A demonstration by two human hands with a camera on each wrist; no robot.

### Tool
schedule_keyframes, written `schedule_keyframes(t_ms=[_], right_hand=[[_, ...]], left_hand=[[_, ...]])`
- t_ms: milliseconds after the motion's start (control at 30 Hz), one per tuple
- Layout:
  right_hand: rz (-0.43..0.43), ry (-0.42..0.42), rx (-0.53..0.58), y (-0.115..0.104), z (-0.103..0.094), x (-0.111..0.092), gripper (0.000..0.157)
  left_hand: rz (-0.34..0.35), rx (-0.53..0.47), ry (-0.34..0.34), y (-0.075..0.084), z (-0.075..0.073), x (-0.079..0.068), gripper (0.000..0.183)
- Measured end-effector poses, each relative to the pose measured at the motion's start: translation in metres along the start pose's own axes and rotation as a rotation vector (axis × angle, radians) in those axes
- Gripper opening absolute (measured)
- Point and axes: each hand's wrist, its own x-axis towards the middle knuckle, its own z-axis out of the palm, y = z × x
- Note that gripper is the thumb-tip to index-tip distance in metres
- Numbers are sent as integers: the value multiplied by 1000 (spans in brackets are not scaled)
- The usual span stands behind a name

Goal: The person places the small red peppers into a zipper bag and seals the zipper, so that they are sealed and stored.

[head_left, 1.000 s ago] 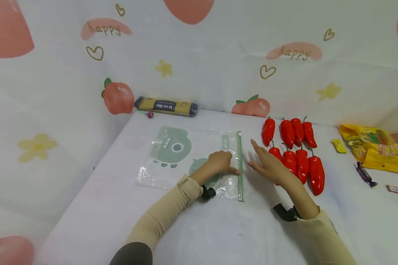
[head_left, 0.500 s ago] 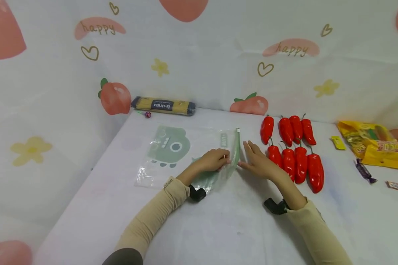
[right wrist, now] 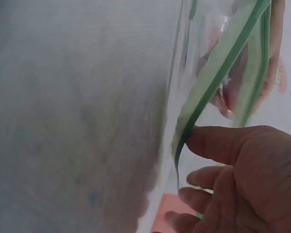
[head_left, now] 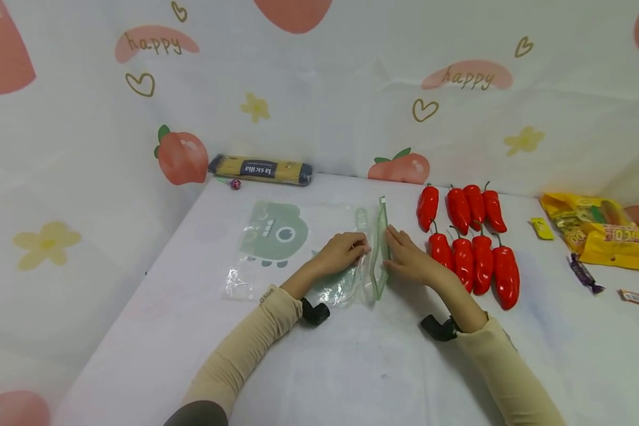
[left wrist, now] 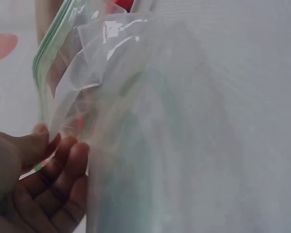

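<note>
left hand (head_left: 342, 253) pinching clear bag (head_left: 277, 234), right hand (head_left: 411, 257), grip apart, touching green strip (right wrist: 218, 74), "la sicilia" packet (head_left: 260, 169), "happy" backdrop (head_left: 330, 89)

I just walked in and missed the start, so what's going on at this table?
Someone is handling a clear bag lying on the table. The left hand pinches it while the right hand touches one of its green edges, which stand parted. Eight red peppers lie outside, to the bag's right.
</note>
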Motion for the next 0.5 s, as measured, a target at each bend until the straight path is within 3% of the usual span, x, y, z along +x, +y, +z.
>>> schedule_keyframes(t_ms=[167,367,433,500], right_hand=[[5,-30,-28,1,2,3,72],[50,-117,-20,9,0,7,73],[62,-129,-11,11,-1,7,74],[64,-128,-4,13,0,7,74]], left_hand=[[-6,-63,108,0,-5,-2,21],[-45,-84,301,-2,-18,-14,18],[-90,-175,364,-4,-20,-17,17],[-150,-343,413,-6,-20,-19,16]])
